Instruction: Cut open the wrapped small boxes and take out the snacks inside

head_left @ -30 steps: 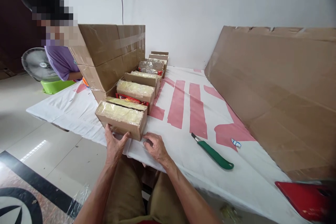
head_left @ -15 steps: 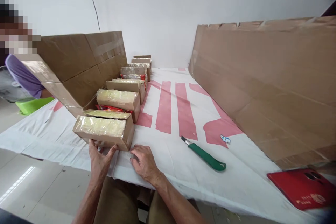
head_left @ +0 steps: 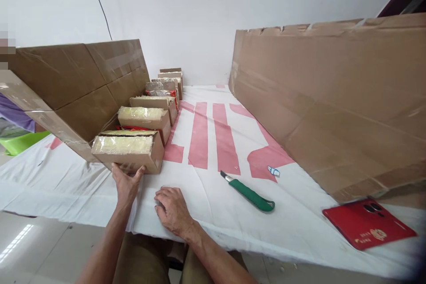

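Note:
The nearest cardboard box (head_left: 128, 160) has pale yellow contents under clear film along its top. My left hand (head_left: 124, 182) presses against its near side, thumb and fingers spread along the lower edge. The fingers' tips are partly hidden against the cardboard. A short way to the right, my right hand (head_left: 173, 208) rests on the cloth, loosely bent with a gap between thumb and fingers, holding nothing. It lies apart from the box. Right of that hand is a green utility knife (head_left: 249, 195), its blade showing.
Several similar boxes (head_left: 146, 117) run back in a row beside a stack of large cartons (head_left: 83, 75). A big cardboard panel (head_left: 326, 97) stands at right. A red phone (head_left: 368, 224) and small blue-white piece (head_left: 274, 171) lie on the white cloth (head_left: 199, 195). A co-worker's purple sleeve (head_left: 16, 113) shows left.
The nearest box has slid away from me, closer to the row, with my left hand against it. My right hand is now farther from the box. The view has shifted right.

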### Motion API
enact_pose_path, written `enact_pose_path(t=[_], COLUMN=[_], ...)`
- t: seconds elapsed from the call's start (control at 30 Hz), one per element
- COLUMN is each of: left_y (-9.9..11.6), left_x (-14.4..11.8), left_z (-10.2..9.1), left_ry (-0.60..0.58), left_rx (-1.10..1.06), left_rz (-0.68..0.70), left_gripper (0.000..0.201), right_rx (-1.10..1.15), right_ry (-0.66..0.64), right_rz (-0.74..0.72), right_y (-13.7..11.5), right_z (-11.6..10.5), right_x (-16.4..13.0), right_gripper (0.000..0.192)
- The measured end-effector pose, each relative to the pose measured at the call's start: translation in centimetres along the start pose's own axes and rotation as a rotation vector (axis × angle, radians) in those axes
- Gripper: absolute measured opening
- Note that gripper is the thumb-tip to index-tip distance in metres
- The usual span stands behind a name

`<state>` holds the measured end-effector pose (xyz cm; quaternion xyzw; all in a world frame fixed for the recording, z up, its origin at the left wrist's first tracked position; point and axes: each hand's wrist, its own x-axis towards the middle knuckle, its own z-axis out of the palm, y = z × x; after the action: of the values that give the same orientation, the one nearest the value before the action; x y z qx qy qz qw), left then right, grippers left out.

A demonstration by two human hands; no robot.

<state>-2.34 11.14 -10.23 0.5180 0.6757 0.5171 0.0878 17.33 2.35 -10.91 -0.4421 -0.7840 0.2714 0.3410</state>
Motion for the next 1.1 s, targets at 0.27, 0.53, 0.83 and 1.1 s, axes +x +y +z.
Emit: enact_pose_path(t=[0.27,0.53,0.83,1.1], left_y=[0.4,0.4,1.7,2.7], left_x=[-2.4,-12.0,-16.8,-16.0], left_z=[1.2,-0.9,-3.3,-3.6], left_ry=[0.011,-0.167,-0.182,-0.211], left_rx=[-0.046,0.055,0.279,0.211], left_rz=[-0.076,0.156,0.471,0.414], left_gripper=[0.115,0.057,0.038,0.035], right_rx=[0.027,0.038,0.058,0.036], right_ry=[0.055,0.084,0.162,0.175], right_rz=[-0.019,-0.016,-0.034,-0.055], right_y=[0.5,0.8,2.2,2.7], right_z=[0.0,-0.1,-0.4,-0.6], right_x=[0.2,0.5,1.0,1.3], right_gripper=[0.025,0.024,0.025,0.025])
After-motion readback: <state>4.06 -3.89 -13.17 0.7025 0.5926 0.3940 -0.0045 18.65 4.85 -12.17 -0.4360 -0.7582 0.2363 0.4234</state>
